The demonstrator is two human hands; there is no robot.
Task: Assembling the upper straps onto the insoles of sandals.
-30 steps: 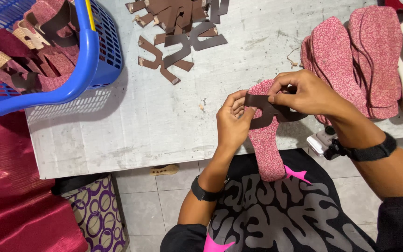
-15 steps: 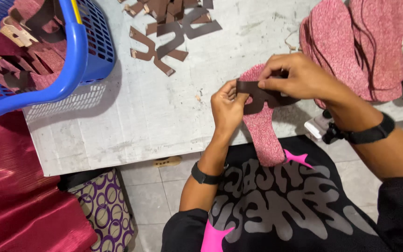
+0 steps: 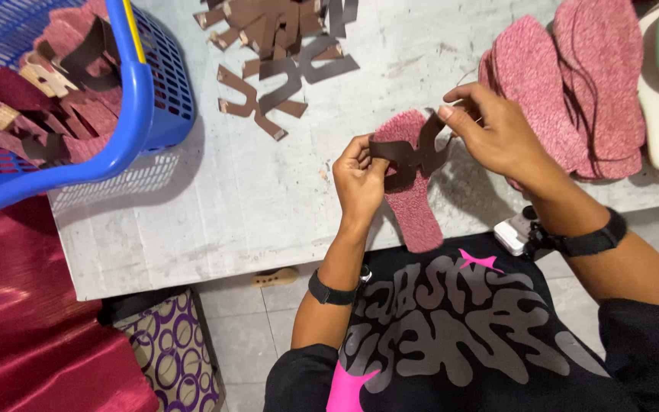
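Left hand (image 3: 358, 177) and right hand (image 3: 493, 130) each pinch an end of the brown strap (image 3: 408, 152) over the pink sole (image 3: 413, 191), right of the blue basket (image 3: 146, 107), at the table (image 3: 215, 221) edge.

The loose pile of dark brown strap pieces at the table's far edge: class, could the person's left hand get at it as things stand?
Probably yes, once emptied. The grey table between the left hand and the pile of dark brown strap pieces lies bare, but that hand now pinches a brown strap over a pink fuzzy insole.

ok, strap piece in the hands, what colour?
Dark brown strap piece, over a speckled pink insole; head view.
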